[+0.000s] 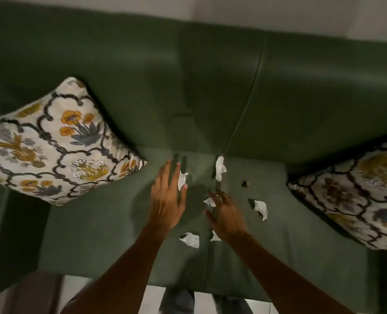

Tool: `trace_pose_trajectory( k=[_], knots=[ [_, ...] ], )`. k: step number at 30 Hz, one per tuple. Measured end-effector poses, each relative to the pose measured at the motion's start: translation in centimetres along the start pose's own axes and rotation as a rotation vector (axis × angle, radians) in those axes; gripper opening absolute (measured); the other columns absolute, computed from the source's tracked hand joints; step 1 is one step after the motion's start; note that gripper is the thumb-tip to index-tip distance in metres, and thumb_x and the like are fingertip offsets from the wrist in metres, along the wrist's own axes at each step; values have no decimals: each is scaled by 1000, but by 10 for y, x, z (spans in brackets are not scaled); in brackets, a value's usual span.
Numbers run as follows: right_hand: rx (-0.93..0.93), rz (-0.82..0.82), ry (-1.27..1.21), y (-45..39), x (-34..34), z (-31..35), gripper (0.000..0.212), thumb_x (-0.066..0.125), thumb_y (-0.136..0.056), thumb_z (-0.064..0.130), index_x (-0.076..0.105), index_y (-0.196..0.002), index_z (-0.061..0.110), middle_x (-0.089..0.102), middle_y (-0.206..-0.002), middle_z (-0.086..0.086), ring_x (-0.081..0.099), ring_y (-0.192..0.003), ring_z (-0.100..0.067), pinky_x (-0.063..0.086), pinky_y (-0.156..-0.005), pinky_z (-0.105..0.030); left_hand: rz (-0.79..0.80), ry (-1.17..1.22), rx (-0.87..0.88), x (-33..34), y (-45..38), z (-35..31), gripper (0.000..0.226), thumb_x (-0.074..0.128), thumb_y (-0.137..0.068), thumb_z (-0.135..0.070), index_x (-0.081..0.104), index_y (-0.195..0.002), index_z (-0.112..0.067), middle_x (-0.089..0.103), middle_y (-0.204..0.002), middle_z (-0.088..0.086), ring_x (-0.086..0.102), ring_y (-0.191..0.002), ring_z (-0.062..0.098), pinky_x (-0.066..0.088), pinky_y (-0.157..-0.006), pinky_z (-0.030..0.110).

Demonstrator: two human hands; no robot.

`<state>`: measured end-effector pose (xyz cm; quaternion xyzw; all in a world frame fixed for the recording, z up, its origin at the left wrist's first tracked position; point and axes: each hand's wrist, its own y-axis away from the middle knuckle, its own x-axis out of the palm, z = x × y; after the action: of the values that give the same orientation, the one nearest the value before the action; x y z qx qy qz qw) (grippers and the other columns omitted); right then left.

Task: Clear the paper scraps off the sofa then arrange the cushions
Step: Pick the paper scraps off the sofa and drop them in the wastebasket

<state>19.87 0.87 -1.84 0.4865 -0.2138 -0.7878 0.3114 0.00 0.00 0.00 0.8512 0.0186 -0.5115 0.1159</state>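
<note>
My left grip (pixel 168 196) is spread wide and empty over the green sofa seat (pixel 102 241), its fingertips touching the nearest paper scrap (pixel 182 180) at about one o'clock, long axis toward twelve, while my right grip (pixel 225 214), fingers loosely open, hovers by a smaller scrap (pixel 209 202) at ten o'clock.

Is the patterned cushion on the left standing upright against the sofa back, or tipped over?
Tipped. The left cushion sits askew, one corner pointing up against the sofa backrest, its patterned face turned up toward the camera.
</note>
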Motion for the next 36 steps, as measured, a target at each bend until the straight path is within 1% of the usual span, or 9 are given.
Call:
trace_pose_trajectory(
  k=[5,10,15,19,25,28,31,33,36],
  knots=[
    [-15,32,52,-24,41,-18,50,66,-103,15,57,-151,24,44,-164,-6,42,-153,-29,45,-125,-47,247,-133,-101,57,-9,22,67,52,-106,-21,22,-166,-23,10,-176,11,19,-158,34,35,-121,50],
    [-23,-9,-2,-35,59,-30,30,58,-105,8,65,-134,15,49,-148,-6,49,-137,-26,56,-109,-43,361,-216,-16,86,-6,38,80,47,-100,3,11,-167,-22,-10,-177,3,6,-161,32,26,-126,42],
    [-25,-13,-80,-52,57,-36,20,56,-109,17,71,-121,12,63,-137,-10,67,-119,-30,55,-102,-37,214,-85,7,93,-13,43,69,48,-91,18,41,-156,0,31,-169,15,38,-147,38,38,-120,44],
    [-34,-58,-159,-59,49,-38,15,65,-104,11,79,-109,12,76,-121,-12,74,-108,-31,55,-90,-32,202,-12,11,96,-19,54,39,60,-100,3,66,-137,-8,61,-137,12,59,-123,30,48,-111,42],
    [-72,-282,-341,-78,17,-36,21,78,-97,11,80,-118,12,81,-123,-7,79,-105,-22,64,-96,-40,129,100,-94,87,-28,66,11,63,-101,-3,74,-103,-4,69,-97,17,65,-89,36,54,-77,45],
    [-78,-371,-367,-94,-3,-38,16,81,-96,13,84,-111,12,82,-111,-8,77,-92,-17,63,-89,-25,36,174,-119,82,-16,65,16,60,-100,6,72,-108,-1,68,-103,20,64,-94,39,54,-83,45],
    [-59,-419,-360,-107,-18,-39,6,82,-95,13,86,-99,14,76,-93,-4,73,-81,-18,45,-71,3,4,170,-165,79,6,65,36,64,-92,14,72,-124,-2,66,-122,21,64,-111,37,51,-98,40],
    [-22,-437,-345,-115,-22,-40,6,83,-94,20,86,-96,14,74,-105,-6,72,-94,-21,44,-78,2,54,166,-168,78,29,71,38,69,-91,9,74,-122,-11,66,-123,13,66,-113,27,55,-97,36],
    [-24,-376,-270,-120,-19,-37,9,83,-94,20,86,-100,14,62,-142,-14,60,-130,-29,49,-115,-30,23,147,-193,77,69,84,15,61,-103,-11,74,-105,-19,69,-110,6,69,-100,21,55,-90,39]
  ],
)
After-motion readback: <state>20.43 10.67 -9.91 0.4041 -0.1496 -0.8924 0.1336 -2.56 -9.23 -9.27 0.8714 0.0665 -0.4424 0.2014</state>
